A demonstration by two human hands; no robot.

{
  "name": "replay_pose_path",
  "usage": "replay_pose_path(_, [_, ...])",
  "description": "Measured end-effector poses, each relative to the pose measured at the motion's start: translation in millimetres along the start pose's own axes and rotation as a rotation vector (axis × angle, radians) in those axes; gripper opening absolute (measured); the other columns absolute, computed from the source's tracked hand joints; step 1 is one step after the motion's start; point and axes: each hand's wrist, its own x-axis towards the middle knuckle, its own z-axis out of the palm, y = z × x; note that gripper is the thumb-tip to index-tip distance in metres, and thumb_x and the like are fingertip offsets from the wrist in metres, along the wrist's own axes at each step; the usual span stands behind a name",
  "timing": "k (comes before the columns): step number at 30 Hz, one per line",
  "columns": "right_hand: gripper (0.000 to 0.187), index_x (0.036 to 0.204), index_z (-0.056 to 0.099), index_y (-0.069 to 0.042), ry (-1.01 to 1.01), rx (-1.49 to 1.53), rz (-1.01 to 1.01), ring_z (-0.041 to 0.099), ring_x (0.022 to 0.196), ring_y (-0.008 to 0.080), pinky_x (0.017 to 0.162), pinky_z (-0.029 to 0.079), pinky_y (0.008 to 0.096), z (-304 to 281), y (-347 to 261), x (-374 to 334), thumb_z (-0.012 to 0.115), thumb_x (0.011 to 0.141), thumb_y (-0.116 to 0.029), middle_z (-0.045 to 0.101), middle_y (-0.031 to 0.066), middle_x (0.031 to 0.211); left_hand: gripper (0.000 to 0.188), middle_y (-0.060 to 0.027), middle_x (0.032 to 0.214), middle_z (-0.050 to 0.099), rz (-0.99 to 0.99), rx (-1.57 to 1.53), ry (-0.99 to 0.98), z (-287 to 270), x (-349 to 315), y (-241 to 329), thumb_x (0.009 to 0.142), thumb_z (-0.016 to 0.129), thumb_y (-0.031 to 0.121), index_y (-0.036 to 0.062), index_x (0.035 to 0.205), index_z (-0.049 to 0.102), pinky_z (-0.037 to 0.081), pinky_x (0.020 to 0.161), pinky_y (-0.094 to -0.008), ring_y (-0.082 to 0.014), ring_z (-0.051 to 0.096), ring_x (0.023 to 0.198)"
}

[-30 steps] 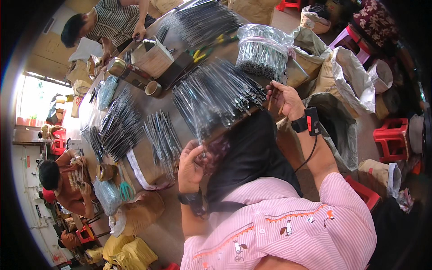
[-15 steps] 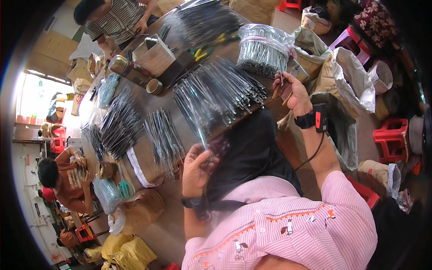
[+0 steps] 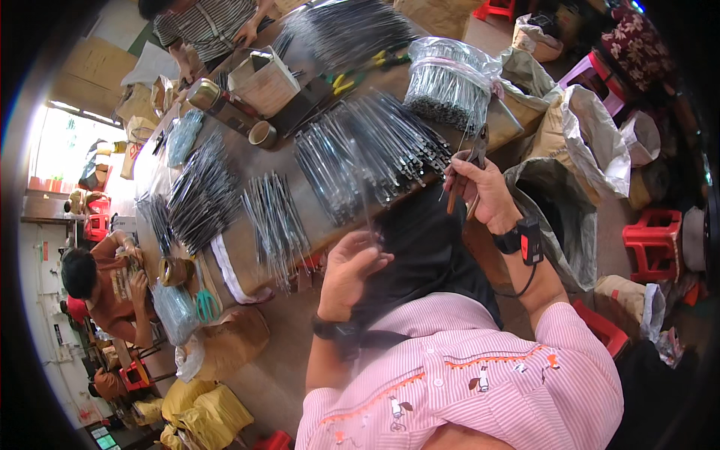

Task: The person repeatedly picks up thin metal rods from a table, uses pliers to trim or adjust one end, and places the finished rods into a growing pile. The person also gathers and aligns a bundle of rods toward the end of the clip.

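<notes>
My right hand (image 3: pixel 484 191) is closed around pliers (image 3: pixel 478 146) with brownish-orange handles, held just off the table's right corner. A thin metal strand shows by its fingers. In front of the table edge, my left hand (image 3: pixel 354 270) is pinched on a thin metal strip that stands up from the fingertips, smeared by motion. Beyond both hands lies a wide spread of silvery metal strips (image 3: pixel 375 154) with small heads at their near ends, like steel cable ties. Behind my right hand stands a thick bundle of strips (image 3: pixel 450 86) wrapped in clear plastic.
More dark strips lie in piles (image 3: pixel 276 225) on the table's left. Further back are a cardboard box (image 3: pixel 264 86), a cup (image 3: pixel 262 133) and yellow-handled pliers (image 3: pixel 343 84). Open sacks (image 3: pixel 555 225) stand at the right by a red stool (image 3: pixel 651 240). Two people work across and left.
My left hand has moved slightly up and right, its strip now blurred. My right hand has lowered a little, and the pliers show more clearly. The view has shifted slightly.
</notes>
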Motion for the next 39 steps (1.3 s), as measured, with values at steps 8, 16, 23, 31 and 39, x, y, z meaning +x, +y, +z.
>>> replay_pose_path(8, [0.018,0.1,0.055,-0.004,-0.158,-0.245,0.0,0.067,0.074,0.0186,0.068,0.055,0.0285,46.5,14.8,-40.2,0.066,0.086,-0.007,0.066,0.009,0.084,0.018,-0.0111,0.093,0.062,0.05,-0.062,-0.094,23.2,3.0,-5.4,0.084,0.061,-0.005,-0.0017,0.101,0.054,0.057,0.074,-0.0292,-0.0242,0.068,0.084])
replay_pose_path(16, [0.014,0.099,0.056,-0.003,-0.143,-0.349,-0.099,0.067,0.073,0.0162,0.067,0.054,0.0265,55.0,26.0,-49.2,0.065,0.087,-0.004,0.068,0.0101,0.087,0.019,-0.0103,0.088,0.066,0.171,0.054,-0.085,19.3,10.0,-7.5,0.082,0.068,-0.002,-0.0006,0.097,0.056,0.057,0.069,-0.0274,-0.0191,0.068,0.077])
replay_pose_path(23, [0.012,0.096,0.057,-0.002,-0.111,-0.349,-0.146,0.065,0.068,0.0114,0.047,0.049,0.0221,53.1,29.6,-47.9,0.065,0.087,-0.003,0.067,0.008,0.085,0.017,-0.011,0.088,0.068,0.203,0.062,-0.092,17.4,7.6,-8.5,0.081,0.069,-0.002,-0.0016,0.095,0.058,0.057,0.068,-0.027,-0.019,0.068,0.077])
replay_pose_path(31, [0.018,0.102,0.057,0.0,-0.173,-0.383,-0.125,0.065,0.068,0.0114,0.048,0.048,0.0229,66.6,46.5,-49.0,0.066,0.087,-0.003,0.065,0.0063,0.082,0.015,-0.0086,0.084,0.068,0.187,0.105,-0.043,14.6,10.0,-6.6,0.079,0.069,-0.003,-0.0019,0.092,0.063,0.056,0.068,-0.0269,-0.0171,0.068,0.075])
replay_pose_path(39, [0.02,0.106,0.059,0.003,-0.08,-0.395,-0.136,0.064,0.069,0.0135,0.05,0.051,0.024,59.6,26.5,-29.4,0.063,0.088,-0.005,0.067,0.0106,0.085,0.026,-0.0072,0.087,0.065,0.096,0.191,-0.112,12.5,0.8,-5.5,0.083,0.065,-0.005,-0.0025,0.108,0.058,0.057,0.068,-0.026,-0.0176,0.068,0.078])
